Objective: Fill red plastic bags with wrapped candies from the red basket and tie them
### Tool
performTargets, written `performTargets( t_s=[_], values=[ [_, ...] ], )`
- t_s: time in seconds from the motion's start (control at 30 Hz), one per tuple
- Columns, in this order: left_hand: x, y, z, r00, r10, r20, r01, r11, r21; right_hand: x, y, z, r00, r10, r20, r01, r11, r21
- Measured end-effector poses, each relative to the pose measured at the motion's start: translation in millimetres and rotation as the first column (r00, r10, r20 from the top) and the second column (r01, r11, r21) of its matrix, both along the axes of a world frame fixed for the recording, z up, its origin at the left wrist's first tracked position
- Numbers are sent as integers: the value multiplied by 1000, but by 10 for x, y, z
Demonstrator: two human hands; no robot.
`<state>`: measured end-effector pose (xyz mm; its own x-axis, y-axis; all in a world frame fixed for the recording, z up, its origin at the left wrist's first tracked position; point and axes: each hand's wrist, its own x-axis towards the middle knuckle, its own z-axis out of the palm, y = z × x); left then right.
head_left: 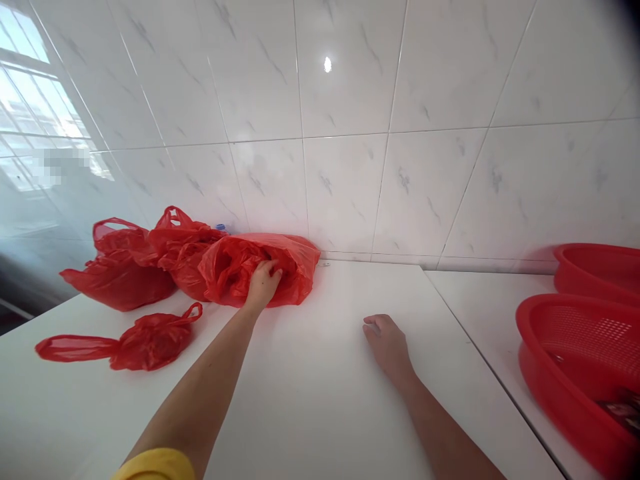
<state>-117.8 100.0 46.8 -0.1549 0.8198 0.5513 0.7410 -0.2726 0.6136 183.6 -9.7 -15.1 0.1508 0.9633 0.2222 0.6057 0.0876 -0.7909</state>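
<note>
The wide-mouthed thin plastic bag is translucent red, darker in its creased opening. The same red colours two bulky handled plastic bags and a small knotted plastic bag. The round perforated plastic basket is solid red, patterned with a grid of pale holes. The flat smooth tabletop is plain white; glossy white ceramic wall tiles carry slanting grey veins; the cloth sleeve is bright yellow

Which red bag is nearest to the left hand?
The rightmost red bag: the left hand is at its open mouth. The other red bags lie further left, with no hand at them.
</note>
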Motion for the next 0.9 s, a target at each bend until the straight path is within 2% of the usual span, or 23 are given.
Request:
performTargets(
  t_s=[0.13,0.23,0.33,0.4,0.57,0.67,0.8,0.9],
  values=[
    [3,-291,-20,990,116,80,-128,977,168,1,-1,-6,999,11,35,-11,1000,2],
    [7,-443,-52,976,133,170,-154,981,117,-14,-3,-16,995,31,95,-34,999,25],
    [18,-536,-97,978,1,207,-10,999,40,-38,-8,-16,984,67,168,-76,996,50],
    [27,-592,-146,980,-124,153,126,992,-1,-52,-15,-5,977,92,193,-107,992,72],
    [87,-774,-261,921,-390,-6,388,918,-83,-105,-78,45,954,222,202,-249,961,119],
    [180,-891,-241,866,-488,-109,482,873,-77,-209,-162,87,946,307,105,-317,944,95],
    [311,-1008,-156,793,-576,-198,567,817,-107,-455,-271,131,896,399,-196,-383,917,112],
    [340,-1038,-138,750,-642,-160,611,765,-204,-615,-291,140,853,359,-379,-344,933,111]
  ],
)
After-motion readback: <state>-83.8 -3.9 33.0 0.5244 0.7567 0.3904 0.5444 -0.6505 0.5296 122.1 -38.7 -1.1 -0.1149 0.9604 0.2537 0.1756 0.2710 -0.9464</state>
